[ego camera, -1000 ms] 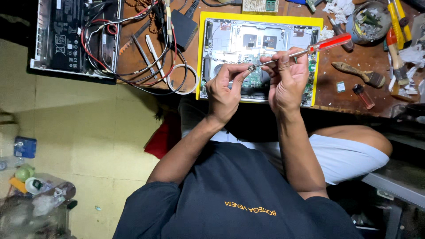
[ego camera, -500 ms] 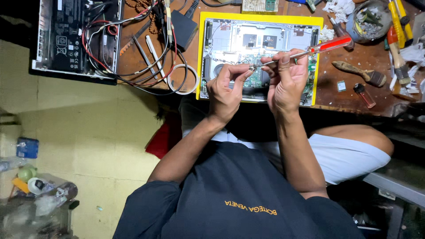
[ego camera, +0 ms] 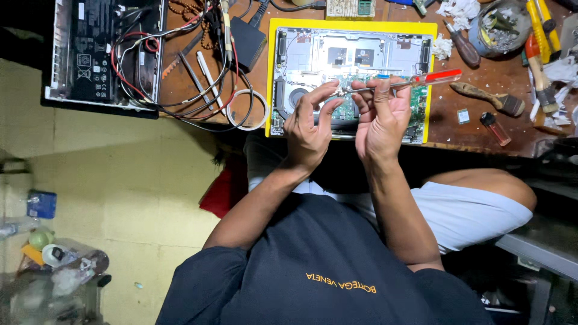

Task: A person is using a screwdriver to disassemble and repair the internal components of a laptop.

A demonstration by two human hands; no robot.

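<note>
An opened laptop [ego camera: 337, 57], with its board and fan bare, lies on a yellow mat [ego camera: 274, 72] on the brown workbench. Both my hands hover just above its near edge. My right hand [ego camera: 379, 123] grips a screwdriver [ego camera: 436, 77] with a clear red handle, held almost level, its shaft pointing left. My left hand [ego camera: 310, 129] faces it, thumb and fingertips pinched around the shaft's tip. Whatever sits at the tip is too small to make out.
A second opened device [ego camera: 99, 54] with red and black wires lies at the left. Nearby are a tape roll [ego camera: 247, 108], a black adapter [ego camera: 247, 39] and tweezers [ego camera: 198, 75]. At the right are a brush [ego camera: 487, 99], a brown-handled screwdriver [ego camera: 463, 48], a tub of parts [ego camera: 500, 27] and a small red vial [ego camera: 494, 127].
The screwdriver's red handle has dropped from a raised slant to nearly level. Both hands stay together over the laptop's near edge.
</note>
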